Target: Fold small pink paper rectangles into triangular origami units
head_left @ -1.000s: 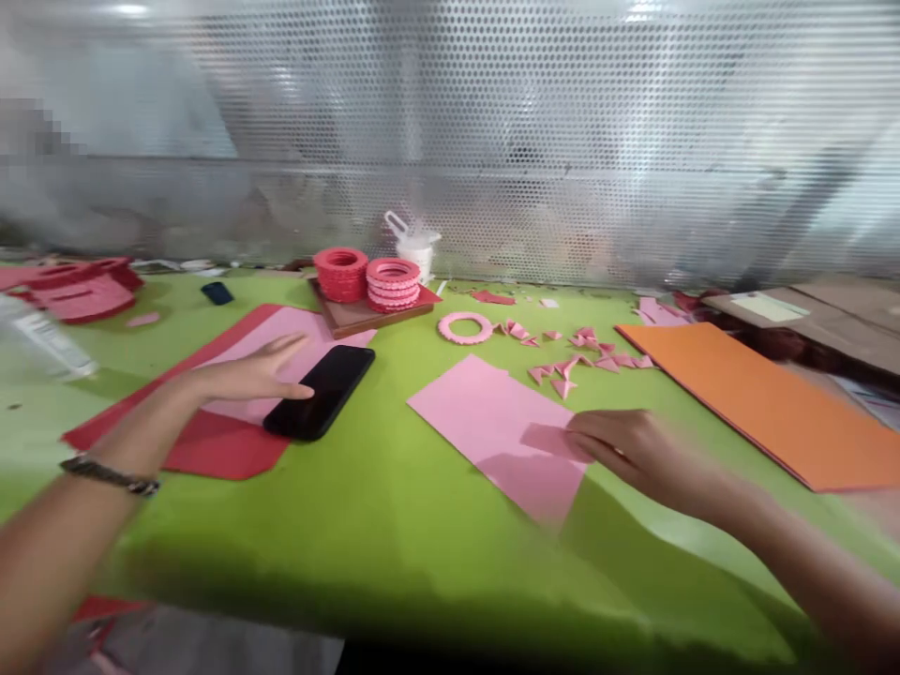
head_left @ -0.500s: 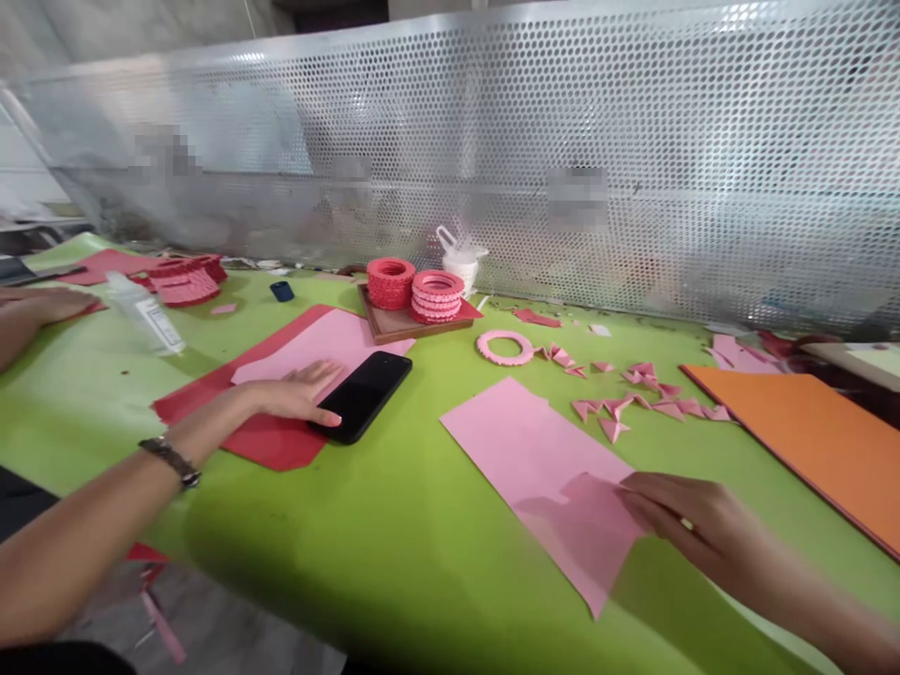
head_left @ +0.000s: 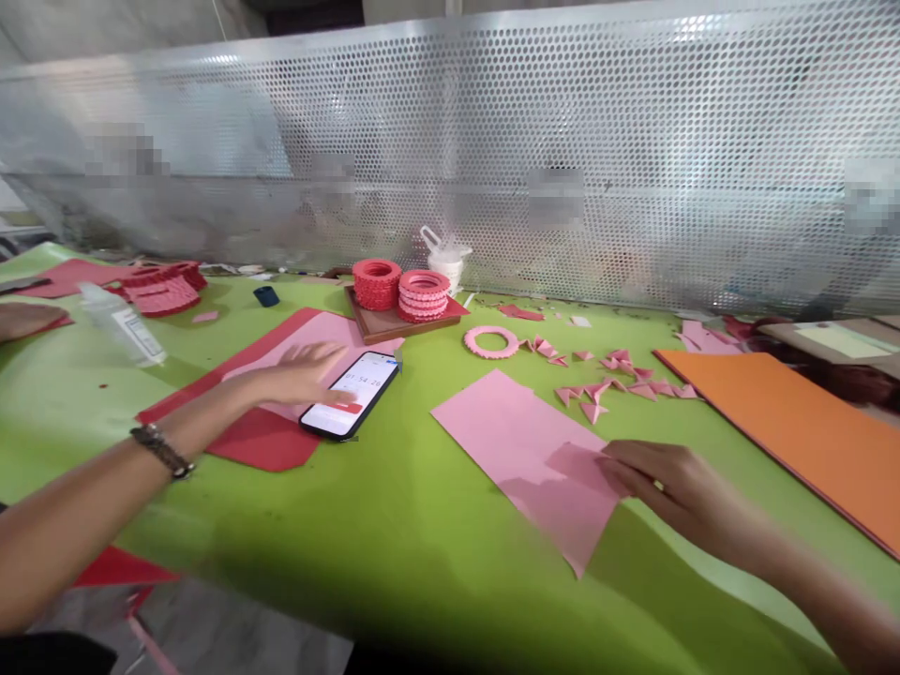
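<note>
My left hand (head_left: 306, 375) is spread over the lower part of a black phone (head_left: 366, 382), its thumb on or just above the lit screen, which shows a running-style digit display. Beneath that hand lie pink paper (head_left: 327, 328) and red paper (head_left: 271, 441). At the right, my right hand (head_left: 653, 473) pinches the right edge of a pink sheet (head_left: 506, 422) between thumb and fingers. Beyond the sheet are a pink scalloped ring (head_left: 490, 342) and several folded pink pieces (head_left: 594, 409).
Stacked red rings (head_left: 377, 284) and pink rings (head_left: 424, 295) sit on a brown tray (head_left: 383, 328). A bottle (head_left: 133, 328) and another person's hand (head_left: 28, 320) are at left, orange sheets (head_left: 794, 412) at right. A perforated metal panel (head_left: 450, 141) closes the back.
The phone's screen has lit up. My left hand has lifted slightly, its thumb now over the screen. The view has shifted a little; my right hand still grips the pink sheet.
</note>
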Demonstrator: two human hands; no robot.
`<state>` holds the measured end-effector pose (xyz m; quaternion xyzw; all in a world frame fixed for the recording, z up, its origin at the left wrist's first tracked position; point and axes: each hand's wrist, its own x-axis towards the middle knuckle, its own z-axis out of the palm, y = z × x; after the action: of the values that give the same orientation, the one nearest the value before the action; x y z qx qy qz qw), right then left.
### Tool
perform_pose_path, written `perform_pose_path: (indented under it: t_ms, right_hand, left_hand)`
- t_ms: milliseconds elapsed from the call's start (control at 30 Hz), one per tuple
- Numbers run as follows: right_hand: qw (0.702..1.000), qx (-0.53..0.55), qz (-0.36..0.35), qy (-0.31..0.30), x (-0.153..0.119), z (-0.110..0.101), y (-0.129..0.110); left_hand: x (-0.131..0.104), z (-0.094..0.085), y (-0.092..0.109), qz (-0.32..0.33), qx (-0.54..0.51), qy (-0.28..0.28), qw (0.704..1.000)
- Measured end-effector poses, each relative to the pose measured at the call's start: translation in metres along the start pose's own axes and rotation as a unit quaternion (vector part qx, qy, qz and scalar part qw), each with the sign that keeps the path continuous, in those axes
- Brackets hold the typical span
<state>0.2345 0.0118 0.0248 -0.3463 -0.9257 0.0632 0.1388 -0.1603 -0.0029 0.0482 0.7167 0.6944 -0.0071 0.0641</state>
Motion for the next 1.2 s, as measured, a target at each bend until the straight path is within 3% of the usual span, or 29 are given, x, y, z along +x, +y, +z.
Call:
perform_pose_path:
  t_ms: [100,167,200,267,333,533,700,833,1000,1200]
  right_hand:
    - [0.997,-0.051,-0.048,-0.044,0.010,-0.005,-0.015]
    - [0.991,-0.087,-0.077,-0.064,0.019,-0.009,-0.027]
    - [0.990,-0.090,-0.086,-0.071,0.023,-0.012,-0.032]
    - [0.990,-0.075,-0.094,-0.080,0.031,-0.017,-0.039]
    - [0.992,-0.067,-0.082,-0.065,0.035,-0.020,-0.040]
    - [0.992,-0.017,-0.126,-0.024,0.031,0.001,-0.033]
    - [0.986,-0.064,-0.135,0.071,0.028,0.023,-0.038]
    - [0.988,-0.069,-0.116,0.079,0.028,0.016,-0.035]
    - [0.988,-0.078,-0.104,0.084,0.029,0.009,-0.024]
    - [0.994,-0.012,-0.086,0.069,0.030,0.016,-0.026]
  left_hand:
    - [-0.004,-0.003,0.058,0.109,-0.007,0.074,0.991]
    - [-0.007,0.005,0.101,0.312,-0.019,0.110,0.943]
    - [-0.008,0.010,0.121,0.382,-0.009,0.133,0.914]
    - [-0.007,0.021,0.150,0.443,0.054,0.226,0.866]
    - [-0.002,0.029,0.166,0.455,0.096,0.282,0.839]
    - [0.008,0.049,0.165,0.463,0.019,0.343,0.817]
    - [0.004,0.061,0.166,0.440,-0.023,0.340,0.831]
    - [0.005,0.054,0.161,0.434,-0.045,0.332,0.836]
    - [0.009,0.047,0.153,0.387,-0.070,0.307,0.867]
    - [0.010,0.053,0.158,0.434,-0.073,0.286,0.851]
